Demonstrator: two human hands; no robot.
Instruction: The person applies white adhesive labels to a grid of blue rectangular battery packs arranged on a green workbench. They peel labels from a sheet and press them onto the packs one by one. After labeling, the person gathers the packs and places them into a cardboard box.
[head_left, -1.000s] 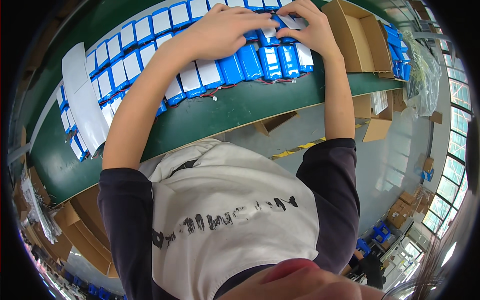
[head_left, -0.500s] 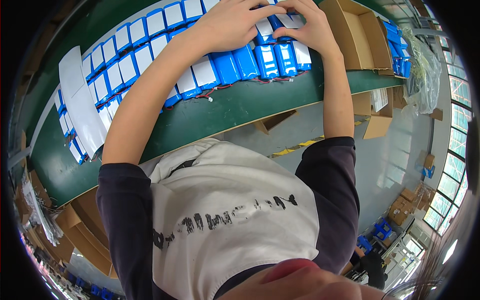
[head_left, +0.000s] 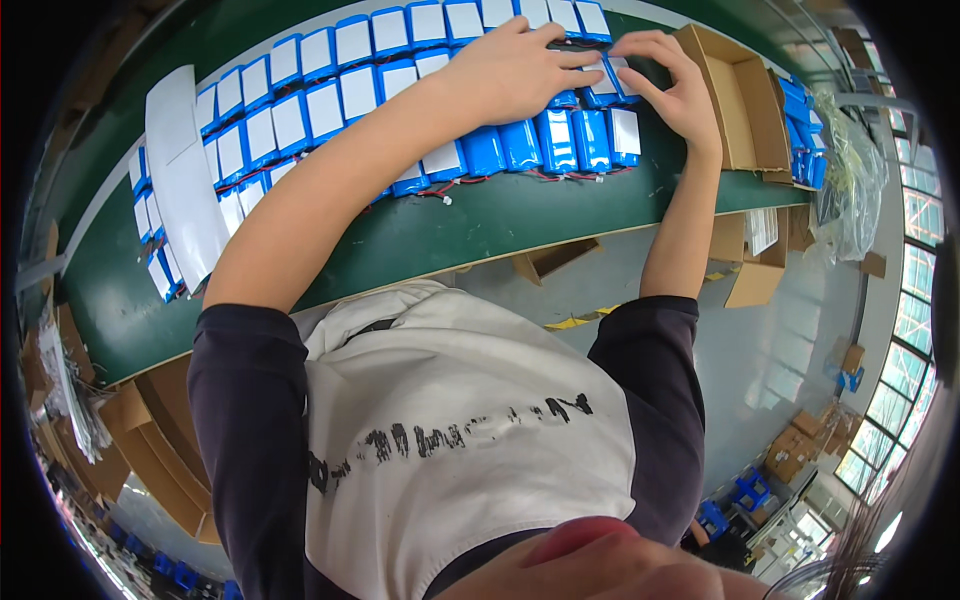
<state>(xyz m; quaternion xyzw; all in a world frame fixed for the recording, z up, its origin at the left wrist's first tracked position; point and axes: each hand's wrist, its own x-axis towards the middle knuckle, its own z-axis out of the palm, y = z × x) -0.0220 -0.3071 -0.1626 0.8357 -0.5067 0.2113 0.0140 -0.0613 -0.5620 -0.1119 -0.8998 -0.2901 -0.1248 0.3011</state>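
Note:
Rows of blue battery packs, most topped with a white rectangular pad, lie on the green table. Toward the right end of the middle row, my left hand reaches over the packs. Its fingers are stretched out, their tips on or just above a padded pack. Across from them my right hand has its thumb and fingers apart, with the thumb at the white pad of the end pack. Several packs in the nearest row are bare blue; red wires with white connectors stick out along its front.
A glossy white sheet lies across packs at the left. Right of the rows stands an open cardboard box, with more blue packs and clear plastic wrap beyond it. Another cardboard box sits below the table at left.
My hands were close together over the packs, a white pad at my right fingers; now they are farther apart, my right hand moved rightward. The view has shifted, so the table appears lower.

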